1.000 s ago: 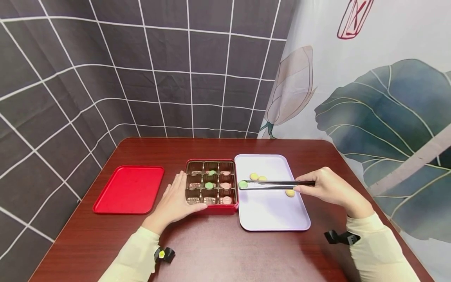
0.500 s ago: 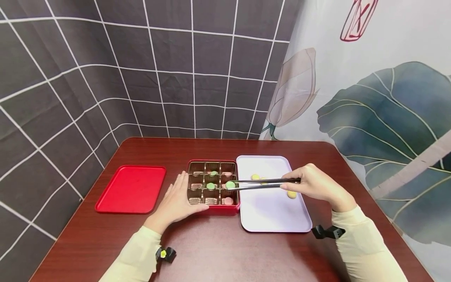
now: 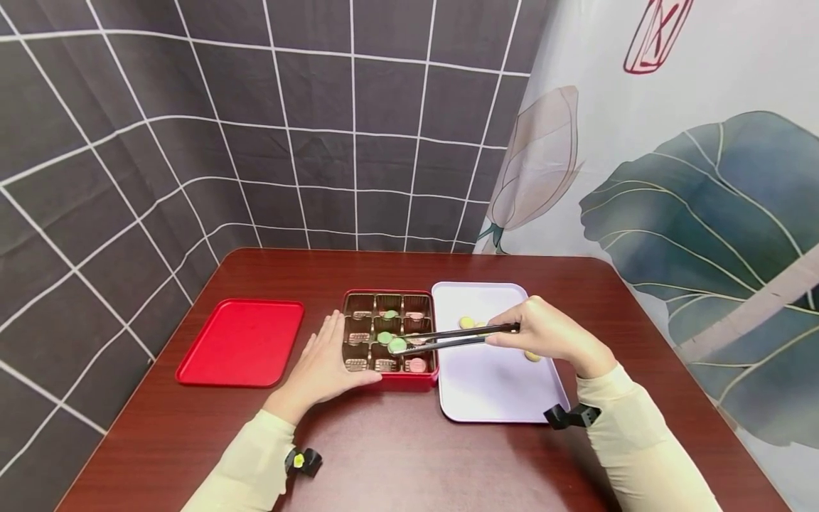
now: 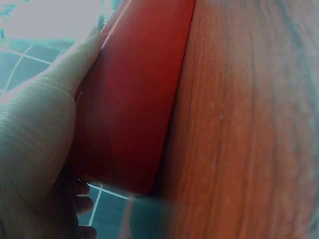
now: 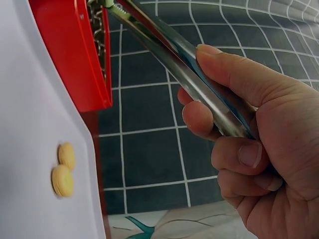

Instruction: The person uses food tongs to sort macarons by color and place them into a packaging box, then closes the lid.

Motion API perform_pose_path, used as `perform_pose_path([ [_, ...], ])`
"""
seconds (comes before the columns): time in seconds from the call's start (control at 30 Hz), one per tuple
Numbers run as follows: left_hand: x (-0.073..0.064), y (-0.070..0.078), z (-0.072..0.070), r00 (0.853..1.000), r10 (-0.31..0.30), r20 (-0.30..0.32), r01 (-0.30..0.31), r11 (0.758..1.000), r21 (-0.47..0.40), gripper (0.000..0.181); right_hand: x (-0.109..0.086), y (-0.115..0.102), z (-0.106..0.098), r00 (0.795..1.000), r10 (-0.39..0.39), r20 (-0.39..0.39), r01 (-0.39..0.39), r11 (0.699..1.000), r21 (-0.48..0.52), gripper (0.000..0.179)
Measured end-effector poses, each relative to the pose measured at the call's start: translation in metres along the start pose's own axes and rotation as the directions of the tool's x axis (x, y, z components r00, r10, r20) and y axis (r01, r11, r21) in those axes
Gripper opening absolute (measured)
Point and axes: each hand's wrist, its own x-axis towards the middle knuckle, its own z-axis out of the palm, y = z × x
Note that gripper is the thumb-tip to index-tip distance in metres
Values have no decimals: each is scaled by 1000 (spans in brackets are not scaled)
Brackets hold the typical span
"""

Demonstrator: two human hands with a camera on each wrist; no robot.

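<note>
My right hand [image 3: 550, 338] grips a pair of metal tongs [image 3: 448, 340], thumb on one arm and fingers round the other in the right wrist view. Between the tong tips is a green macaron [image 3: 397, 345], over the middle column of the red box [image 3: 392, 382] near its front row. The box has a gold divided insert with several green and pink macarons in its compartments. My left hand [image 3: 316, 366] rests against the box's front left corner, fingers straight along the left side. Its thumb lies along the red front wall [image 4: 134, 89] in the left wrist view.
A white tray [image 3: 493, 395] stands right beside the box, with several yellow macarons [image 5: 62, 180] on it, partly hidden by the right hand and tongs in the head view. On the left lies a red tray [image 3: 243, 343]. A grid-patterned curtain [image 3: 307, 85] hangs behind the table.
My right hand has moved left with the tongs, carrying the green macaron from over the white tray to over the box's middle column. My left hand has stayed at the box.
</note>
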Motion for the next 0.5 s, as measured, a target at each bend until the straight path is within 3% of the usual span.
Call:
perform_pose_path([
  [0.17,-1,1,-1,1000,7,7,-7,1000,-1,137,5,-1,7,1000,-20,11,20,1000,15,12],
  [0.5,0,1,-2,1000,5,11,-5,1000,1,136,13,-6,16,998,13,63,-14,1000,7,14],
])
